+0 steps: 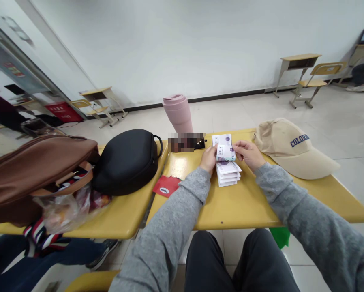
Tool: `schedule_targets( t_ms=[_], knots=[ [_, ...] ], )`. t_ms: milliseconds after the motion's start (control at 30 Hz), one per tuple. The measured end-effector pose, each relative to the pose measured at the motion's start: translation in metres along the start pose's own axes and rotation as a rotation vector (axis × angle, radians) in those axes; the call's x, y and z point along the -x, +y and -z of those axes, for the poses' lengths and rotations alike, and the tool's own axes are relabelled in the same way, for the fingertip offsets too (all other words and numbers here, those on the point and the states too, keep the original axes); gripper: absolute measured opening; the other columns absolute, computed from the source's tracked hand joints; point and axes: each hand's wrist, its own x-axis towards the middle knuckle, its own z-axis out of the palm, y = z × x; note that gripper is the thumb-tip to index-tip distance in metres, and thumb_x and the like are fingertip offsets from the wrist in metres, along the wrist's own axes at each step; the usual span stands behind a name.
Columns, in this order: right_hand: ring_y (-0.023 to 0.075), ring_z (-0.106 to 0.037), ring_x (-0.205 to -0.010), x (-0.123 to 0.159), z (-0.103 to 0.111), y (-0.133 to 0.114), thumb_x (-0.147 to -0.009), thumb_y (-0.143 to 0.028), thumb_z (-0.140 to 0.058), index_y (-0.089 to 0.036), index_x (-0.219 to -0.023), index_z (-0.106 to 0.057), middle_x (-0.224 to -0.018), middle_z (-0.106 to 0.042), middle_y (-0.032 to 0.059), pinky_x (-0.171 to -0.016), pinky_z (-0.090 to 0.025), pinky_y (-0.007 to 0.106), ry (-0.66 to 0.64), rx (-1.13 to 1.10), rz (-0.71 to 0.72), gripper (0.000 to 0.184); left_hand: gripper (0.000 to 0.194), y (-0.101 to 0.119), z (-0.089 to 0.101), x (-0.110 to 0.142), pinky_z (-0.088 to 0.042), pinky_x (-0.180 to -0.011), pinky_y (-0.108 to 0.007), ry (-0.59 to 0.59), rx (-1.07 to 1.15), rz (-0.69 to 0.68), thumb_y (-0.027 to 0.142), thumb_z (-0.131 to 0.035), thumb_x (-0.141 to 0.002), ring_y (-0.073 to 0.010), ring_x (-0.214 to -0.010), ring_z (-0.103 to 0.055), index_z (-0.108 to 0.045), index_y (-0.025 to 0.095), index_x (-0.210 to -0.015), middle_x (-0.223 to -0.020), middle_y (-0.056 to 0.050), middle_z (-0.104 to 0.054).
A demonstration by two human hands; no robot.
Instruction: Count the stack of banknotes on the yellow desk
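Observation:
My left hand [209, 158] is closed on the near side of a banknote [225, 152] with purple print, held above the yellow desk [243, 207]. At its opposite edge, the fingers of my right hand [249, 154] pinch the same banknote. Just below lies an overlapping pile of banknotes [228, 178], fanned toward me. Another banknote [222, 139] shows behind the held one; whether it lies on the desk or is held too, I cannot tell. A dark shiny object [199, 143], partly blurred out, sits left of it, beside a pink lidded tumbler [178, 111].
A beige cap [291, 150] rests at the desk's right, and a red packet [165, 186] at its left edge. The adjoining desk bears a black case [127, 162], a brown bag [39, 174] and a plastic bag [63, 211]. A person's leg [72, 251] is at lower left.

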Motion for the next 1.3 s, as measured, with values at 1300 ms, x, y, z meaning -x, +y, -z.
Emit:
schedule_targets(
  t_ms=[1300],
  knots=[
    [0.0056, -0.037, -0.036, 0.0018, -0.0008, -0.0006, -0.067, -0.049, -0.07, -0.018, -0.065, -0.057, -0.048, -0.053, -0.0031, -0.036, -0.025, 0.022, -0.082, -0.015, -0.042, 0.034, 0.023, 0.0061, -0.0022, 0.0058, -0.049, -0.077, -0.035, -0.019, 0.017, 0.029, 0.033, -0.066, -0.073, -0.0195, -0.073, -0.066, -0.063, 0.013, -0.081, -0.074, -0.007, -0.069]
  ],
)
